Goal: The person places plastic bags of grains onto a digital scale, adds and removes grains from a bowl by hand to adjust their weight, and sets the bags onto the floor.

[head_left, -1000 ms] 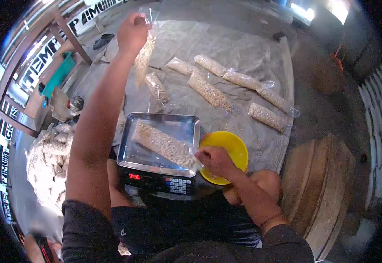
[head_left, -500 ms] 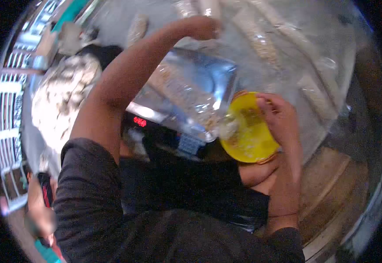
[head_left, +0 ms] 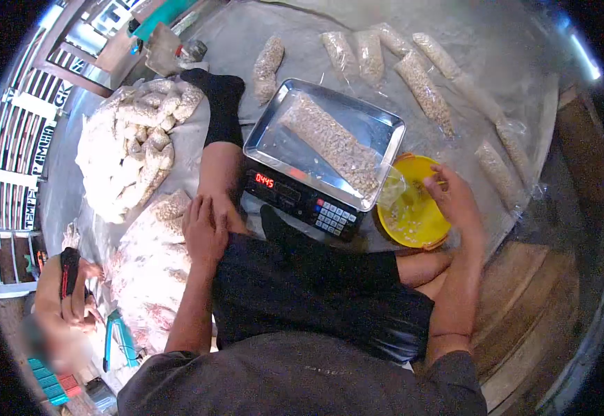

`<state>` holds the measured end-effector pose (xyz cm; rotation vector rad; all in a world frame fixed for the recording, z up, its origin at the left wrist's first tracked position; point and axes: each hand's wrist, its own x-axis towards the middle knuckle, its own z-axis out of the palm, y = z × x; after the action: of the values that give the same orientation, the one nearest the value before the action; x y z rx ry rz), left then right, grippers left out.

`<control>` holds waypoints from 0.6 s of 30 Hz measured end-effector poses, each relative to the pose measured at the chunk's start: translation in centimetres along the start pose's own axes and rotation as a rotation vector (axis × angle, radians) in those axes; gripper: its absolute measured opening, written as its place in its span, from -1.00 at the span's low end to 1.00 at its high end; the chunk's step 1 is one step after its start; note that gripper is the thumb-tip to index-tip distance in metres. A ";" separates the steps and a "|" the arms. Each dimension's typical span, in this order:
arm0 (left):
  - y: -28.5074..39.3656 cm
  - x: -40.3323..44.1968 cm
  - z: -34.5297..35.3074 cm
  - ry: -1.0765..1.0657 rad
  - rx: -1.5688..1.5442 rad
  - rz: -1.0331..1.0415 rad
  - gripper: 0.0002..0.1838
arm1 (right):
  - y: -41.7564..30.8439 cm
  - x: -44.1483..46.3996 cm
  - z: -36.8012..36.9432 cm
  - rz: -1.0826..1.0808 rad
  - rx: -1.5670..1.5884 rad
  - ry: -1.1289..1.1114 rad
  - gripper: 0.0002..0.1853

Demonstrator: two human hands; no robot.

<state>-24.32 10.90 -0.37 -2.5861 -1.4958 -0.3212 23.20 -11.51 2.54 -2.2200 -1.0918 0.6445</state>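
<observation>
My left hand (head_left: 206, 229) lies with its fingers stretched over my bent leg, holding nothing. A clear plastic bag of pale, chunky pieces (head_left: 333, 142) lies slantwise on the steel tray (head_left: 375, 114) of a digital scale (head_left: 295, 201), which reads 0.445. The bag's loose, open end hangs over the rim of a yellow basin (head_left: 416, 215). Small pale bits lie inside this basin. My right hand (head_left: 453, 197) is at the basin's right side, its fingers curled together over the inside; what they hold, if anything, cannot be made out.
Several filled bags (head_left: 423, 90) lie across the grey sheet (head_left: 309, 17) beyond the scale. On the left are a heap of filled bags (head_left: 132, 139) and a large, brightly lit pale sack (head_left: 146, 270). Another person (head_left: 66, 291) sits at the lower left. Wooden planks (head_left: 517, 298) show at right.
My left hand has come back from the bags beyond the scale and now rests on my leg. My right hand stays at the yellow basin. The view has shifted and sharpened.
</observation>
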 end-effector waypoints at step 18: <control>4.5 3.5 0.8 -0.018 -0.235 -0.121 -0.44 | 4.1 16.1 -0.3 0.017 0.120 0.343 -0.65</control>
<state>-18.65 11.81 -0.27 -2.6828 -1.7202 -0.5184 34.42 -0.47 -2.67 -2.1374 -0.8382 0.3095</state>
